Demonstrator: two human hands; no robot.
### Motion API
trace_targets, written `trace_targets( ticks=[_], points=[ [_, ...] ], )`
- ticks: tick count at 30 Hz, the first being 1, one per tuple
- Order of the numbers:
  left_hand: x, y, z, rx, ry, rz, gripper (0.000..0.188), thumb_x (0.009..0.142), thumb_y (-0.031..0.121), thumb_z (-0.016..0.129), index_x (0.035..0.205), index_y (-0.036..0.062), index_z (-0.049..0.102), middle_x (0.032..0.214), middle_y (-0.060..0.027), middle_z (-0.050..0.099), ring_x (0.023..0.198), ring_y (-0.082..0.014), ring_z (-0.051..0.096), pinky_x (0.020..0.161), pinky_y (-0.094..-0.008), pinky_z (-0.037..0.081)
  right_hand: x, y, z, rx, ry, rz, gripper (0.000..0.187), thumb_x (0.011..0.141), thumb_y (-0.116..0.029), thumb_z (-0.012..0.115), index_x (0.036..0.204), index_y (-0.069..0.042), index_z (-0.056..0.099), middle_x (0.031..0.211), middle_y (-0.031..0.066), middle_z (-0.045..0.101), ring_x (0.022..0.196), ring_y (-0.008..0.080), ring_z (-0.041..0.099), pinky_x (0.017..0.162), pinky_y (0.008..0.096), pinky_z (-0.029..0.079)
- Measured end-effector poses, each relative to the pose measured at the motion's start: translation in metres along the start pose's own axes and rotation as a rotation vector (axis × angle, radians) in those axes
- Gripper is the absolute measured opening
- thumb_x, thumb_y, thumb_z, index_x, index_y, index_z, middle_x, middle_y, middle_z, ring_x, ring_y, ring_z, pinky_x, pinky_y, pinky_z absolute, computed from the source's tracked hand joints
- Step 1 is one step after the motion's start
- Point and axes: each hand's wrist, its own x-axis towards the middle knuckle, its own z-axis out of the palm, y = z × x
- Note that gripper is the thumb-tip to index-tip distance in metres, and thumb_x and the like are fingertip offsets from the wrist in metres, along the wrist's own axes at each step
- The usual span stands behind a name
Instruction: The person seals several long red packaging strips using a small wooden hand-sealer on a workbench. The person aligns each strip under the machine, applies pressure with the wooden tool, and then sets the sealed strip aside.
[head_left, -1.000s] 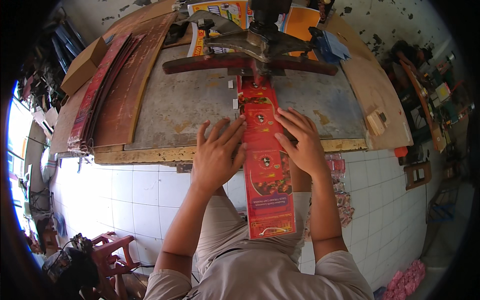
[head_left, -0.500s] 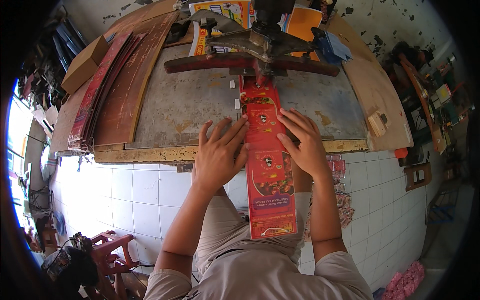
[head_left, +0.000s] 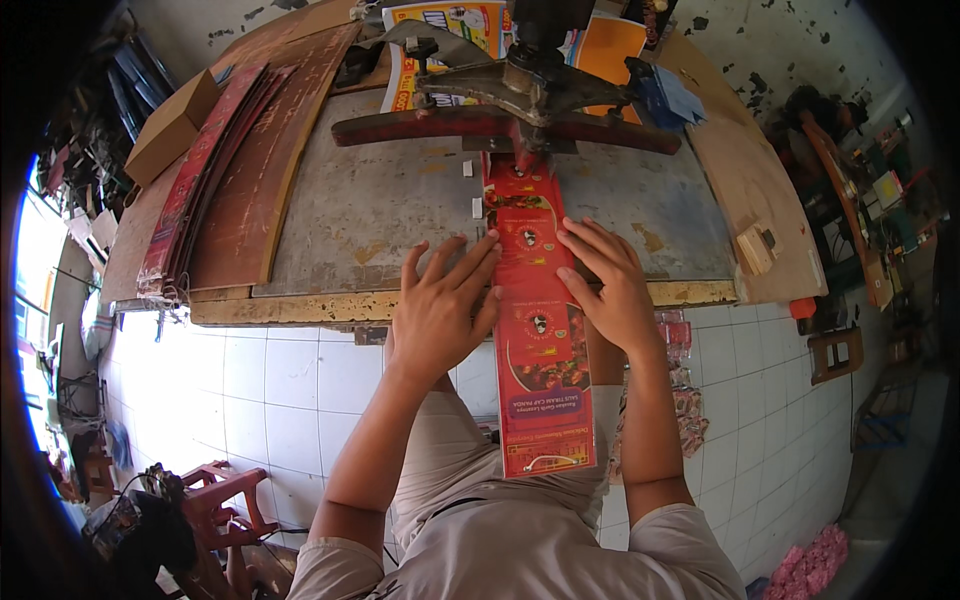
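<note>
A long red printed strip (head_left: 541, 375) of glossy sheet, with food pictures and round emblems, runs from under the press toward my lap. A pale cord loop shows at its near end, which overhangs the table edge. My left hand (head_left: 447, 295) lies at its left edge, fingers stretched out, fingertips and thumb touching that edge. My right hand (head_left: 612, 280) mirrors it along the right edge, fingers extended and slightly apart. Above the strip's far end stands a dark metal press (head_left: 528, 95) with a wide reddish crossbar (head_left: 425, 126). The crossbar's middle hides the strip's far tip.
The worn grey tabletop (head_left: 340, 200) has two small white blocks (head_left: 477, 208) left of the strip. Reddish boards (head_left: 240, 190) and a cardboard box (head_left: 172, 125) lie at left. A wooden block (head_left: 757, 247) sits at right. Printed packets (head_left: 685, 410) lie on the floor; a red stool (head_left: 225, 500) stands lower left.
The view has shifted very slightly. Both hands and the red strip keep the same places relative to the press.
</note>
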Motion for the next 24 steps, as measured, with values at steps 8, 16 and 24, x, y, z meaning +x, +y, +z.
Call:
trace_targets(
  ticks=[8, 16, 24],
  points=[
    [0.0002, 0.0016, -0.0013, -0.003, 0.008, -0.006, 0.048, 0.103, 0.028, 0.068, 0.149, 0.0136, 0.072, 0.163, 0.0049, 0.065, 0.148, -0.0268, 0.058, 0.131, -0.0554, 0.030, 0.0001, 0.0018, 0.0009, 0.007, 0.008, -0.019, 0.047, 0.105, -0.029, 0.078, 0.146, -0.008, 0.074, 0.159, 0.0066, 0.066, 0.154, 0.0292, 0.054, 0.129, 0.0510, 0.039],
    [0.0002, 0.0014, -0.0019, 0.002, 0.013, -0.003, 0.048, 0.102, 0.027, 0.069, 0.148, 0.0135, 0.073, 0.162, 0.0049, 0.065, 0.147, -0.0264, 0.058, 0.131, -0.0554, 0.030, 0.0001, 0.0018, 0.0018, 0.019, 0.019, -0.017, 0.047, 0.105, -0.030, 0.079, 0.145, -0.007, 0.074, 0.159, 0.0075, 0.067, 0.154, 0.0302, 0.055, 0.129, 0.0521, 0.038],
    [-0.0001, 0.0008, -0.0014, 0.008, 0.013, 0.025, 0.048, 0.106, 0.030, 0.066, 0.149, 0.0094, 0.070, 0.162, 0.0008, 0.065, 0.147, -0.0281, 0.058, 0.129, -0.0583, 0.032, -0.0011, 0.0045, 0.0024, 0.013, 0.022, -0.026, 0.048, 0.105, -0.031, 0.078, 0.146, -0.007, 0.074, 0.159, 0.0079, 0.067, 0.154, 0.0304, 0.055, 0.128, 0.0519, 0.038]
  ],
)
